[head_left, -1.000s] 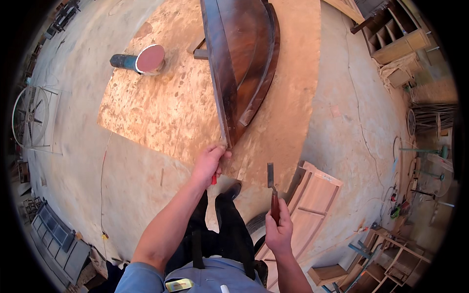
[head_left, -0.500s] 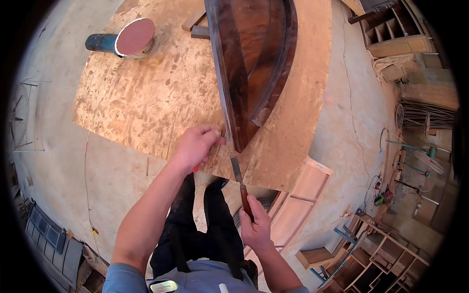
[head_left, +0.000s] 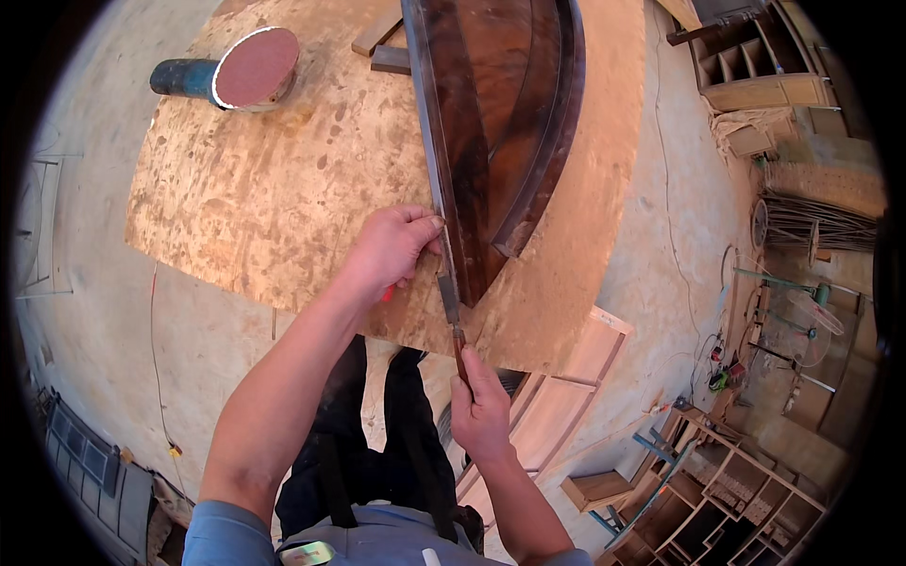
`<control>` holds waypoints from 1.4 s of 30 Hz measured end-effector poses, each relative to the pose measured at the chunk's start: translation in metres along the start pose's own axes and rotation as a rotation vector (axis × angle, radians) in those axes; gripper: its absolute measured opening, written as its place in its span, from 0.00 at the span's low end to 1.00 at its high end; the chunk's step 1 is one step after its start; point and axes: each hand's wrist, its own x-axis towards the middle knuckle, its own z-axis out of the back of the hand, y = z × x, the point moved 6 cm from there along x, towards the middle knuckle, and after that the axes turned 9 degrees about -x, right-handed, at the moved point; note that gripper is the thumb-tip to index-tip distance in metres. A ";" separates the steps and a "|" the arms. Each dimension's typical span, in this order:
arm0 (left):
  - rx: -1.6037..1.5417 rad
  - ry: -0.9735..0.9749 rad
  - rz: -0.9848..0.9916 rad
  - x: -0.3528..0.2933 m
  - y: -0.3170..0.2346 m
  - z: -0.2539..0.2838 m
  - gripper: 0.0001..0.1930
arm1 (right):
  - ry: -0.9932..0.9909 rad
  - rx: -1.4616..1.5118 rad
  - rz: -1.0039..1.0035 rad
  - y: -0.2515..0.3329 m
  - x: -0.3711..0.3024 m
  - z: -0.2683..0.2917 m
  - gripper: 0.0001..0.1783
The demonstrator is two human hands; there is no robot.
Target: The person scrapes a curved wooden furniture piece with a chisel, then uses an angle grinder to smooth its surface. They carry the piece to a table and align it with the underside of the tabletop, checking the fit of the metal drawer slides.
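A dark, glossy wooden panel (head_left: 472, 208) with a curved raised rim lies on the plywood board (head_left: 283, 198), its narrow end toward me. In my right hand (head_left: 483, 410) is a wood-handled chisel (head_left: 449, 302), its flat metal blade laid along the panel's left edge near the tip. My left hand (head_left: 394, 250) is closed, thumb and forefinger pinched against that same edge just beyond the blade. What they grip, if anything, is hidden. A bit of something red (head_left: 388, 293) shows under the left hand.
A blue disc sander (head_left: 255, 71), reddish disc up, rests at the board's far left. Small dark wood blocks (head_left: 389, 59) lie beside the panel. A pale wooden frame (head_left: 566, 396) is below the board's right front. Wooden shelving (head_left: 727, 500) stands at right; cables cross the floor.
My left hand has moved farther up along the panel's edge. The right hand and chisel have shifted slightly forward and left, the blade now alongside the edge. The whole view has shifted slightly.
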 end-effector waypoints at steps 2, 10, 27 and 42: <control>0.011 0.010 0.013 -0.001 -0.004 0.000 0.12 | 0.012 -0.010 -0.021 0.001 -0.001 0.001 0.25; 0.035 -0.009 0.035 -0.005 -0.008 0.001 0.13 | 0.084 0.026 -0.099 0.012 0.035 -0.005 0.22; -0.018 0.001 0.049 -0.033 0.047 -0.023 0.15 | -0.210 0.552 -0.493 -0.015 0.026 0.054 0.21; -0.244 -0.054 0.068 -0.050 0.069 -0.035 0.15 | -0.109 0.867 -0.535 -0.057 0.152 0.035 0.11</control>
